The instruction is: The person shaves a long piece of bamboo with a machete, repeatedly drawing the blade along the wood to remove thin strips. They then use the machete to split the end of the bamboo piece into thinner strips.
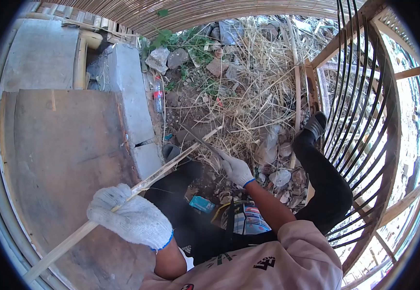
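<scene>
My left hand (130, 217), in a white knit glove with a blue cuff, is wrapped round a long pale strip of bamboo or wood (65, 245). The strip runs from the lower left up to a tip near the middle of the view. In my right hand (236, 170), also gloved in white, is a dark, narrow knife (200, 141). Its blade points up and to the left and crosses the strip near the strip's far end.
A brown board (69, 145) lies at the left beside grey blocks (135, 96). Straw (248, 113), stones and a plastic bottle (158, 96) are on the ground ahead. A slatted frame (392, 116) stands at the right, near my outstretched leg. A turquoise packet (202, 204) lies below.
</scene>
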`<state>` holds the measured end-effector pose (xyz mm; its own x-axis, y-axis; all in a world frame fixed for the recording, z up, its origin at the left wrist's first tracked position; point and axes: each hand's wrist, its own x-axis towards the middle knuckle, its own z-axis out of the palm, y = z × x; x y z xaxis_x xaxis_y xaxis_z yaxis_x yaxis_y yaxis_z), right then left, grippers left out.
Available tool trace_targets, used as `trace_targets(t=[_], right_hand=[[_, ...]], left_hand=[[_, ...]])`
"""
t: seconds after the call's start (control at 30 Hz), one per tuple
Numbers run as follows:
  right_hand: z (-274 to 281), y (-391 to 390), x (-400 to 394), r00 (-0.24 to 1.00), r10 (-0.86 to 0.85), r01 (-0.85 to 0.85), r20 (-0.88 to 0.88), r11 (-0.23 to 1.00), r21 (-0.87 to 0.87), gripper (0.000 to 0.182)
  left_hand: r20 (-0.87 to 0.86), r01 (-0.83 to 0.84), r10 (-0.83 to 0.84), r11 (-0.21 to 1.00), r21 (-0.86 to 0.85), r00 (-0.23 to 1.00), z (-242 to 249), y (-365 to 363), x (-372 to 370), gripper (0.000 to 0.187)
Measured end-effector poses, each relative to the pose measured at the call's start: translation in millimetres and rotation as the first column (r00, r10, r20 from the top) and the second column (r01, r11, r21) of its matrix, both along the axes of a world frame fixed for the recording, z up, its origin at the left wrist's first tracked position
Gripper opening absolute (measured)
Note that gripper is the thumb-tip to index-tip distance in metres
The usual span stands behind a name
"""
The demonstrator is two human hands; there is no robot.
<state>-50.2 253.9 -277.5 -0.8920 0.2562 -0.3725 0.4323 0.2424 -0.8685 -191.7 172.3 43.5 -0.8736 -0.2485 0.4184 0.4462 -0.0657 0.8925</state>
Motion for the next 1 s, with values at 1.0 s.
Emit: trace_targets(t=[1.0], right_hand=[[-99,2,42,0.919,-0.175,0.098,0.352,0.969,0.225,0.046]], left_hand=[[-0.018,0.035,-0.037,0.997,-0.067,0.999,-12,-2,13,0.04]])
